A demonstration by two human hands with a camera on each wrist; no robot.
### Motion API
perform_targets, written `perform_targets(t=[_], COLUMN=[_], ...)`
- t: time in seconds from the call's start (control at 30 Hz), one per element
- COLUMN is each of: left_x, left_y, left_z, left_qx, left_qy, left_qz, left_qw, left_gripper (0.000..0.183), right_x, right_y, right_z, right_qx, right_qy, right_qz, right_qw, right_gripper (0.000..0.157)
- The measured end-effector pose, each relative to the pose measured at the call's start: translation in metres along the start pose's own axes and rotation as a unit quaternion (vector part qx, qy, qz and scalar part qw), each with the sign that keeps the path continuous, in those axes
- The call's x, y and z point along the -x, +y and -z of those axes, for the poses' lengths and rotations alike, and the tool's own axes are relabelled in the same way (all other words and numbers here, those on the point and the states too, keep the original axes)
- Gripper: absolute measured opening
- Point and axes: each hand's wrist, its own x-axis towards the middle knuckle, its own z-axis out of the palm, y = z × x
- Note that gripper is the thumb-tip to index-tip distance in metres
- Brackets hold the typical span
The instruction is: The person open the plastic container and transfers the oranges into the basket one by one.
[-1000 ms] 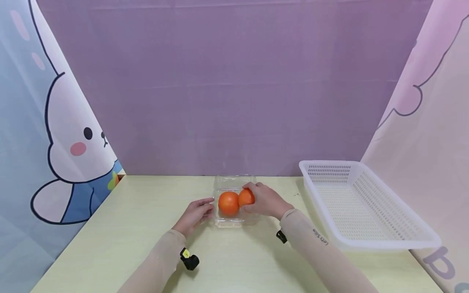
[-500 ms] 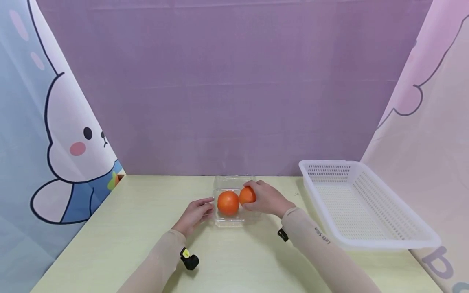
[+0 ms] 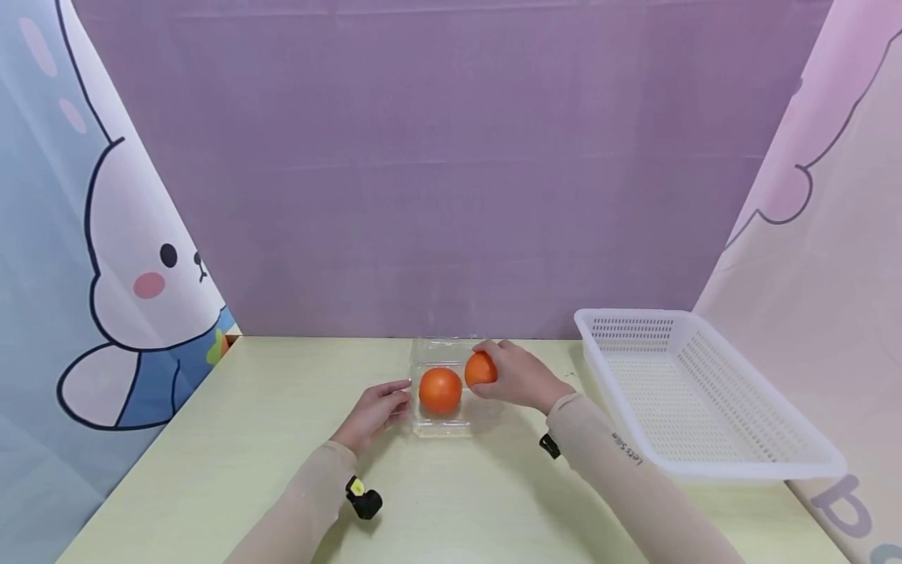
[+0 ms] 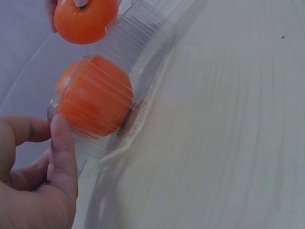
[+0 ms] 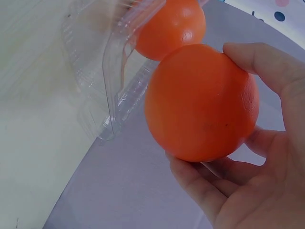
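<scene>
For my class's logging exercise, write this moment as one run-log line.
right grip: holds orange aloft | left grip: holds open clamshell | second orange: inside clamshell

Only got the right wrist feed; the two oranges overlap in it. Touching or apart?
Observer: Apart. The left wrist view shows a gap between the held orange and the other orange.
Operator: And the left hand?
Observer: Left hand pinches the edge of the clear plastic container.
Operator: Anything on the right hand's outer side?
Observer: Yes, the head view shows a white plastic basket to the right of the right hand.
</scene>
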Motion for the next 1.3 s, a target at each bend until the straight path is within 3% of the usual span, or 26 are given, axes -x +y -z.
perform_targets(t=[0.67, 1.3], left_x=[0.000, 0.001], left_y=[-0.002, 0.000], left_z=[0.001, 0.001], left_qx=[0.003, -0.004], left_qy=[0.005, -0.002], left_qz=[-0.004, 0.003], left_qw=[1.0000, 1.0000], left_gripper=[0.035, 0.037], right_x=[-0.001, 0.001], right_y=[0.005, 0.021], right_z=[0.026, 0.054], right_qx=[-0.001, 0.011], right_qy=[0.009, 0.014], right_qz=[-0.002, -0.012], right_qw=[1.000, 1.000], right_gripper=[0.056, 0.061])
